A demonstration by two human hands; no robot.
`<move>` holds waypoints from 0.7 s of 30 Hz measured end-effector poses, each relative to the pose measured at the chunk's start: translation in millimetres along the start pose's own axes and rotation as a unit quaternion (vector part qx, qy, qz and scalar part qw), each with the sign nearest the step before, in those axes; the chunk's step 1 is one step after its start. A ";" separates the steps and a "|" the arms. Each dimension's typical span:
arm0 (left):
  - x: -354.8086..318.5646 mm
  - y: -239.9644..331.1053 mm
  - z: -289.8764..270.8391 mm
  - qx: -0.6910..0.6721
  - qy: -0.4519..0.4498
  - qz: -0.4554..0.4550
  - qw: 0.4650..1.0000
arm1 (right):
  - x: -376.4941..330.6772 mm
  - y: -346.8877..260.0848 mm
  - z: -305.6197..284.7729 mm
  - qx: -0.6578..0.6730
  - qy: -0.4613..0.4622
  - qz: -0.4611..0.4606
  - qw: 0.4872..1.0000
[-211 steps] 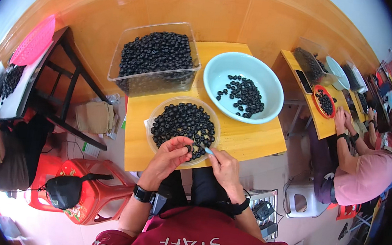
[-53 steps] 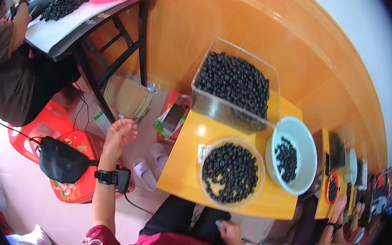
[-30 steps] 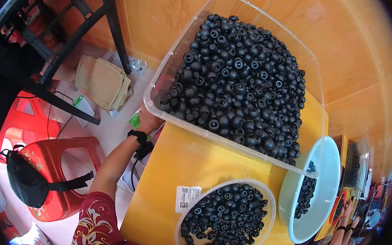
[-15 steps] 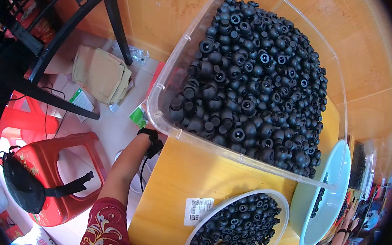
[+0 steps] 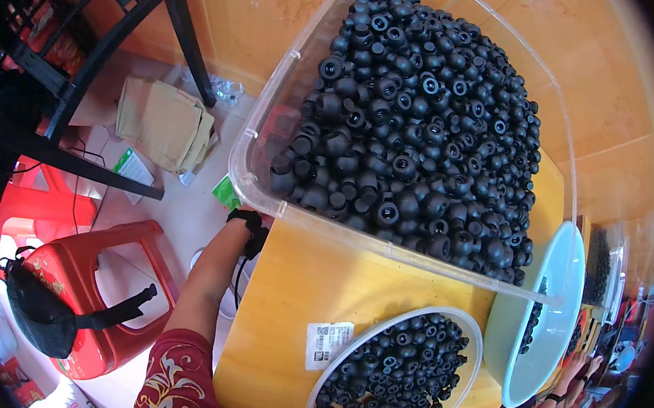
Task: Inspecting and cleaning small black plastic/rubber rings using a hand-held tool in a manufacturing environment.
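My left arm (image 5: 206,291), in a dark red sleeve with a pale floral print, reaches up to the near left corner of a large clear plastic bin (image 5: 370,246). A black strap (image 5: 251,232) circles the wrist. My left hand is almost wholly hidden at the bin's corner, so its fingers do not show. The bin is heaped with small black rounded plastic parts (image 5: 431,127), several with round openings. It rests on a yellow wooden table (image 5: 275,318). My right hand is out of view.
A clear round tub (image 5: 476,363) of smaller black parts stands near me beside a white label (image 5: 328,345). A pale blue basin (image 5: 508,335) is at the right; beyond it another person's arms (image 5: 553,399) show. Leftward are a red stool (image 5: 90,259), black chair (image 5: 116,46) and flattened cardboard (image 5: 162,123).
The big bin with its black parts has shifted slightly left and toward me. My left arm stays at its corner. The other person's hands at the right have moved up a little.
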State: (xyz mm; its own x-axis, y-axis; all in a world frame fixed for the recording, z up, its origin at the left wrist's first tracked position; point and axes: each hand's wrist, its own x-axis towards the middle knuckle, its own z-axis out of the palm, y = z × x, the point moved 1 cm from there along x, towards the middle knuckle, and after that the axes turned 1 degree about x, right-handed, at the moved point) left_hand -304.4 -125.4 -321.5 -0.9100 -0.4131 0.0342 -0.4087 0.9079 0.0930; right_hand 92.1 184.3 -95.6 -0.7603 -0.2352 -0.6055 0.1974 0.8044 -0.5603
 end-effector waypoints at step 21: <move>-163.7 -188.8 -146.7 -0.431 -0.035 -0.061 0.900 | -33.8 8.1 15.1 -0.029 0.086 -0.111 0.990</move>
State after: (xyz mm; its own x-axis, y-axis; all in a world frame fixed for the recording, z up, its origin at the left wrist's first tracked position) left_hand -68.1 -239.6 -198.7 -0.8762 -0.4738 -0.0881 -0.3280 0.4523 0.8294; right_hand 128.7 190.6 -88.2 -0.8764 -0.3172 -0.3624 -0.0186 0.7743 -0.6326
